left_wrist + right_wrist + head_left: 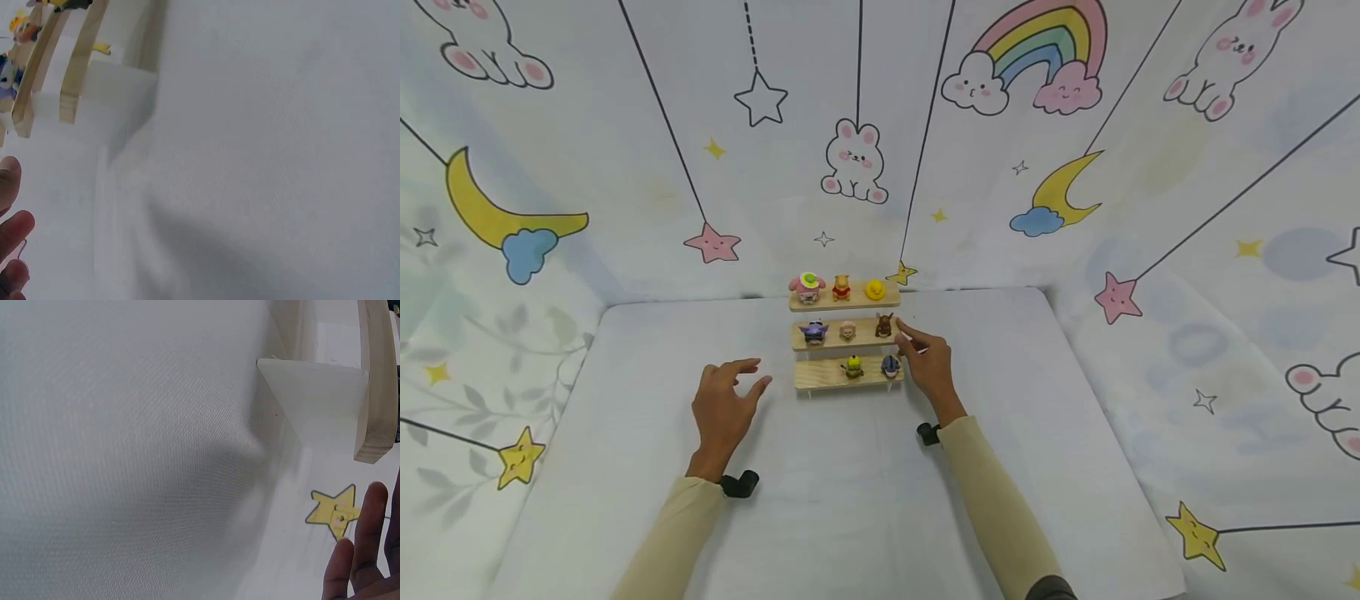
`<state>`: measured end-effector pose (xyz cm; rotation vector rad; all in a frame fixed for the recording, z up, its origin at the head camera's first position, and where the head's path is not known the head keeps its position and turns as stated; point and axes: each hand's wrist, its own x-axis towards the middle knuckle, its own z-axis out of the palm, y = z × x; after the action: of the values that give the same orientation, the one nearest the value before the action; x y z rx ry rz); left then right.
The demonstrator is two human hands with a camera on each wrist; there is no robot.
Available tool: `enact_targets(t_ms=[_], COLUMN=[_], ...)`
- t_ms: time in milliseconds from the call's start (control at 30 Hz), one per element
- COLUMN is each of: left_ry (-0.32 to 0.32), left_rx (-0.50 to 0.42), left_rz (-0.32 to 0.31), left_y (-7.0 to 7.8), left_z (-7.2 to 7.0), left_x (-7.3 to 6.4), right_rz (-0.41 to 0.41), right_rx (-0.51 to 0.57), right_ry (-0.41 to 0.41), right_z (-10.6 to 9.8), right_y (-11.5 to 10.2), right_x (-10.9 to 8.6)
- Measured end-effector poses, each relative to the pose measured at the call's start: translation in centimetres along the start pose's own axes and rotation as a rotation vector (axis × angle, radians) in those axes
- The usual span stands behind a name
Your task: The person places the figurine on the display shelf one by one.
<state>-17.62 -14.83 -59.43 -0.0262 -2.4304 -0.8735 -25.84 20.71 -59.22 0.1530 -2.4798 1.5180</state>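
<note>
A three-tier wooden display stand (820,382) holds several small figurines. On the middle tier, a brown figurine with upright ears (883,326) sits at the right end, beside a small pale-faced figurine (847,331) and a purple one (813,332). My right hand (931,365) is at that tier's right end, thumb and index fingertips close beside the brown figurine, the other fingers loosely extended. Left of the stand, my left hand (724,408) hovers with thumb and index finger apart and nothing between them. Only the fingertips (15,231) of it show in the left wrist view.
The top tier bears a pink figurine (807,287), a red-and-yellow bear (841,288) and a yellow duck (875,289). On the bottom tier are a yellow-green figurine (853,367) and a dark blue one (891,367). A white cloth (842,500) covers the table, with printed walls behind.
</note>
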Motion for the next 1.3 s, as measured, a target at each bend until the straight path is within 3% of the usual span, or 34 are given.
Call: enact_targets(t_ms=[200, 433, 767, 1067, 1300], left_ry=[0.033, 0.056, -0.047, -0.124, -0.173], left_rx=[0.051, 0.106, 0.148, 0.133, 0.127], left_rz=[-0.126, -0.251, -0.402, -0.377, -0.308], left_y=[-2.5, -4.8, -5.4, -4.9, -4.6], left_z=[-1.4, -2.1, -2.4, -1.9, -1.4], left_x=[-0.8, -2.3, -3.1, -2.8, -2.7], right_rz=[-0.013, -0.007, 0.008, 0.011, 0.013], right_rx=[0.001, 0.002, 0.015, 0.015, 0.004], right_ry=[0.000, -0.001, -0.004, -0.003, -0.002], right_z=[0.0, -0.1, 0.0, -0.1, -0.1], right_y=[0.1, 0.1, -0.1, -0.2, -0.3], right_x=[0.0, -0.1, -0.3, -0.3, -0.1])
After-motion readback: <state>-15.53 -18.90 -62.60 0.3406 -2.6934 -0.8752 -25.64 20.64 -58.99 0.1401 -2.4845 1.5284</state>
